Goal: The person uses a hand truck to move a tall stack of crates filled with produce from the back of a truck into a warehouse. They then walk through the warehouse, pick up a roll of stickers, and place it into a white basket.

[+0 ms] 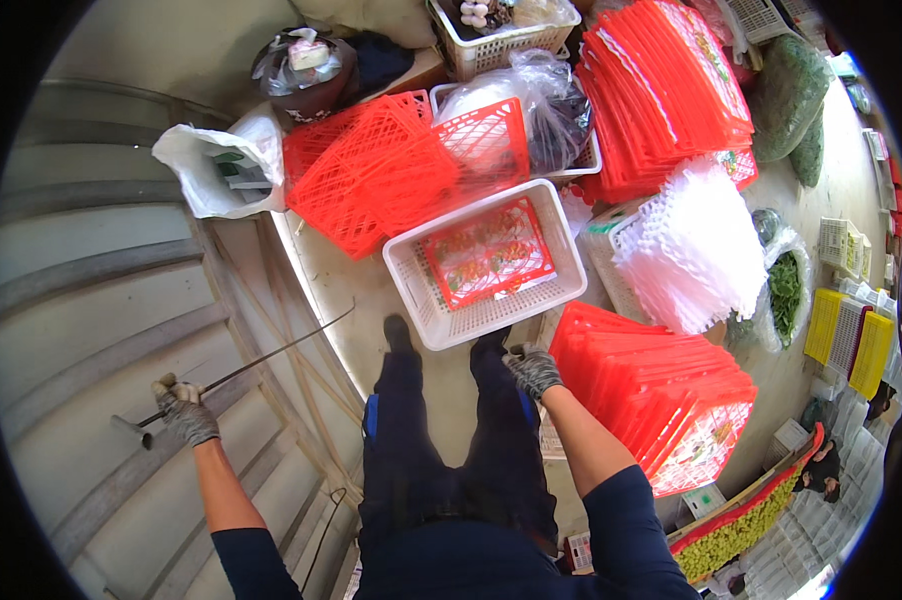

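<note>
My left hand [188, 411], in a grey patterned glove, grips a thin metal hook rod [278, 345] near its T-shaped handle [132, 431]. The rod's bent tip points up and to the right. My right hand [535, 369], gloved the same way, hangs with its fingers curled beside a stack of red plastic crates [646, 375]. Nothing shows in it. Before my feet stands a white plastic basket [421, 315], with a red-framed, printed plastic panel [488, 255] lying inside.
Loose red lattice crates [376, 165] lie beyond the basket. A tall red crate stack [661, 97] and white foam netting [691, 247] stand to the right. A white woven sack [195, 165] leans by the slatted metal wall [105, 262]. A bag of green leaves [785, 289] sits farther right.
</note>
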A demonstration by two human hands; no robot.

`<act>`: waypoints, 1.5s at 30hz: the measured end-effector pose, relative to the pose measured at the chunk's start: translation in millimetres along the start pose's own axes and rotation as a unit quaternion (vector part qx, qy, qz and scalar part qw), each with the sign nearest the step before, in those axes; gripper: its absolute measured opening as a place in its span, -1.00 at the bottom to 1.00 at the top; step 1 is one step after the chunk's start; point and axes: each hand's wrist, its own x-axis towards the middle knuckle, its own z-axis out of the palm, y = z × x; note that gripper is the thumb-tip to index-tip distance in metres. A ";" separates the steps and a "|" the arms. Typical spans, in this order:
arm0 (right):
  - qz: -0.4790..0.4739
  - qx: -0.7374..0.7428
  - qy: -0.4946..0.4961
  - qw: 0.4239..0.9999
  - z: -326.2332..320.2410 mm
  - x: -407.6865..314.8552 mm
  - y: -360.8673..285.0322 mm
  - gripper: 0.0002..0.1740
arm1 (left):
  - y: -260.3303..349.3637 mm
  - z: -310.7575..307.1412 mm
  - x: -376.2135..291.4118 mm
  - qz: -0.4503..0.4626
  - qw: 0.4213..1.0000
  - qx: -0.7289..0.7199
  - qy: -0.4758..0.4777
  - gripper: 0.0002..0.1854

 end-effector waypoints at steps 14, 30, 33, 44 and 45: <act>0.084 0.156 0.031 0.984 92.6 78.6 83.4 -0.62 | -26.3 35.4 136.7 -0.062 0.995 -0.038 -0.062 -0.59; 0.162 0.345 -0.020 0.924 204.7 154.8 -8.4 -0.61 | -68.2 13.5 155.4 -0.125 0.986 -0.012 -0.107 -0.67; 0.180 0.337 -0.020 0.924 222.5 140.9 17.5 -0.64 | -67.8 9.8 160.0 -0.116 0.986 0.007 -0.120 -0.68; 0.204 0.273 0.036 0.939 188.5 102.0 69.6 -0.64 | -75.0 17.5 126.4 -0.010 0.965 0.260 0.026 -0.83; 0.200 0.222 0.037 0.954 182.2 101.7 68.0 -0.63 | -76.7 17.4 123.4 0.001 0.954 0.296 0.053 -0.80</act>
